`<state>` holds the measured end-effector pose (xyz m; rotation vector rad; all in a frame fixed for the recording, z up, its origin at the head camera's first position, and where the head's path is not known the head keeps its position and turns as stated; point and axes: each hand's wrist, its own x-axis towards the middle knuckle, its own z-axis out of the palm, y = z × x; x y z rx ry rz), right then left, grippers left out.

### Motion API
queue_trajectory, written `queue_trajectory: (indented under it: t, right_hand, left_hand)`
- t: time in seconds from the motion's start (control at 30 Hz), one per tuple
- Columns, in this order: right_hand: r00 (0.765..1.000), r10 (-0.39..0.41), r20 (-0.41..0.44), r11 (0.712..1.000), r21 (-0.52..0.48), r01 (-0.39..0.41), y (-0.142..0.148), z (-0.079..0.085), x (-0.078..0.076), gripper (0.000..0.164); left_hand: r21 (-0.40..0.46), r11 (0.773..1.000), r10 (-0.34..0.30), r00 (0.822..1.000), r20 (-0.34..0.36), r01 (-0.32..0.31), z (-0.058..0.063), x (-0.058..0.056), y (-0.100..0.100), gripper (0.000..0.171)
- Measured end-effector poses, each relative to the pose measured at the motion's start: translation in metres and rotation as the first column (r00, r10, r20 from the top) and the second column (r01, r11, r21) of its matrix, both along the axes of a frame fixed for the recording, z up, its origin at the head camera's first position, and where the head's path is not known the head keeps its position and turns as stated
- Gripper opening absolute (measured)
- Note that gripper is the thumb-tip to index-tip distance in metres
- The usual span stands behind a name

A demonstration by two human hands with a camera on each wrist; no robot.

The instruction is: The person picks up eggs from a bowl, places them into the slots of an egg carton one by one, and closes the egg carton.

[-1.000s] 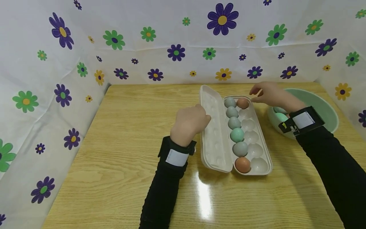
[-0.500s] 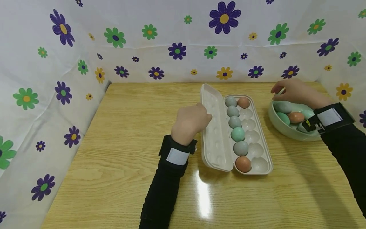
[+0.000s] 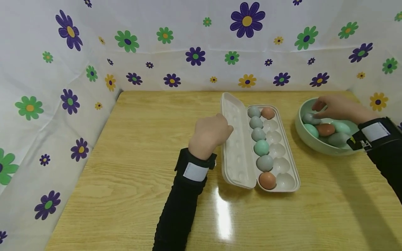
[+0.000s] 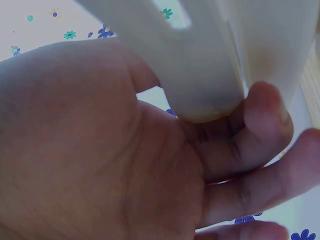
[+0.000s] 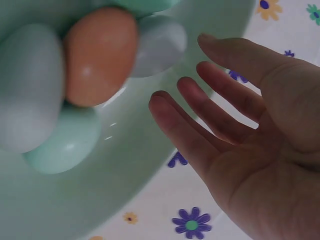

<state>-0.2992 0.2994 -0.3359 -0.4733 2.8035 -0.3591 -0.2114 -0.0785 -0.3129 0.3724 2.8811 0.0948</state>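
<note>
An opened white egg carton [image 3: 285, 182] lies on the table with its lid [image 3: 237, 150] raised on the left. Grey, teal and brown eggs fill its left row; one brown egg [image 3: 268, 113] sits at the far end of the right row. My left hand [image 3: 210, 136] holds the lid's outer edge, fingers curled round it in the left wrist view. Over the pale green bowl [image 3: 309, 143], my right hand [image 3: 340, 108] reaches down beside a grey egg [image 3: 309, 119]. Its fingers [image 5: 190, 140] are spread and slightly bent, apart from that egg in the right wrist view.
Inside the bowl lie several more eggs, among them a brown egg [image 3: 325, 129] and a teal egg [image 3: 311, 131]. The wooden table [image 3: 132, 167] is bordered by flower-printed white cloth [image 3: 141, 45] at the back and sides.
My right hand has moved right from beside the carton's far end, then down into the bowl. My left hand stays on the lid.
</note>
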Motion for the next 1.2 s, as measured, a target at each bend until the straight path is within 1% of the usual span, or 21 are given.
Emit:
queue_trajectory:
  t: [0.2, 0.27, 0.33, 0.4, 0.53, 0.6, 0.63, 0.7, 0.83, 0.9, 1.03, 1.1, 1.2]
  right_hand:
    - [0.996, -0.028, 0.084, 0.999, 0.043, 0.025, 0.015, -0.009, 0.000, 0.038]
    - [0.993, -0.035, 0.113, 0.999, 0.043, 0.030, 0.018, -0.013, 0.001, 0.040]
    - [0.989, -0.022, 0.144, 0.999, 0.042, 0.016, 0.021, -0.016, 0.000, 0.044]
    - [0.985, -0.007, 0.174, 1.000, 0.031, 0.001, 0.028, -0.023, -0.006, 0.049]
    - [0.973, 0.039, 0.228, 0.998, 0.039, -0.049, 0.028, -0.026, -0.007, 0.054]
    - [0.968, 0.062, 0.242, 0.995, 0.060, -0.078, 0.027, -0.026, -0.005, 0.053]
    - [0.967, 0.060, 0.249, 0.994, 0.071, -0.080, 0.024, -0.024, -0.003, 0.052]
    - [0.962, 0.067, 0.263, 0.993, 0.077, -0.090, 0.025, -0.025, -0.003, 0.054]
    - [0.955, 0.050, 0.294, 0.993, 0.088, -0.079, 0.022, -0.021, 0.000, 0.056]
    - [0.951, 0.049, 0.304, 0.993, 0.090, -0.080, 0.020, -0.019, 0.002, 0.055]
    - [0.953, 0.058, 0.297, 0.992, 0.091, -0.088, 0.020, -0.020, 0.002, 0.052]
    - [0.955, 0.072, 0.289, 0.992, 0.078, -0.098, 0.022, -0.022, 0.000, 0.054]
    - [0.958, 0.053, 0.282, 0.994, 0.076, -0.078, 0.027, -0.029, -0.004, 0.057]
  left_hand:
    - [0.003, 1.000, 0.000, 1.000, 0.007, 0.000, 0.001, -0.001, 0.000, 0.049]
    - [-0.001, 1.000, -0.002, 1.000, 0.009, 0.002, 0.001, -0.002, 0.000, 0.050]
    - [-0.004, 1.000, -0.002, 1.000, 0.009, 0.002, 0.001, -0.002, 0.000, 0.050]
    - [0.001, 1.000, 0.001, 1.000, 0.010, -0.001, 0.002, -0.001, 0.000, 0.050]
    - [0.004, 1.000, 0.008, 1.000, 0.013, -0.008, 0.003, -0.001, 0.000, 0.049]
    - [0.002, 1.000, 0.008, 1.000, 0.013, -0.008, 0.003, -0.001, 0.000, 0.050]
    - [0.000, 1.000, 0.008, 1.000, 0.012, -0.008, 0.003, -0.001, 0.000, 0.050]
    - [-0.003, 1.000, 0.004, 1.000, 0.010, -0.004, 0.002, -0.001, 0.001, 0.050]
    - [-0.009, 1.000, -0.004, 1.000, 0.008, 0.005, 0.001, -0.001, 0.001, 0.052]
    - [-0.013, 1.000, -0.007, 1.000, 0.007, 0.007, 0.001, -0.001, 0.002, 0.052]
    - [-0.014, 1.000, -0.012, 1.000, 0.007, 0.012, 0.001, -0.001, 0.002, 0.049]
    - [-0.014, 1.000, -0.012, 1.000, 0.007, 0.012, 0.001, -0.001, 0.002, 0.049]
    - [-0.012, 1.000, -0.012, 1.000, 0.008, 0.012, 0.001, -0.001, 0.002, 0.050]
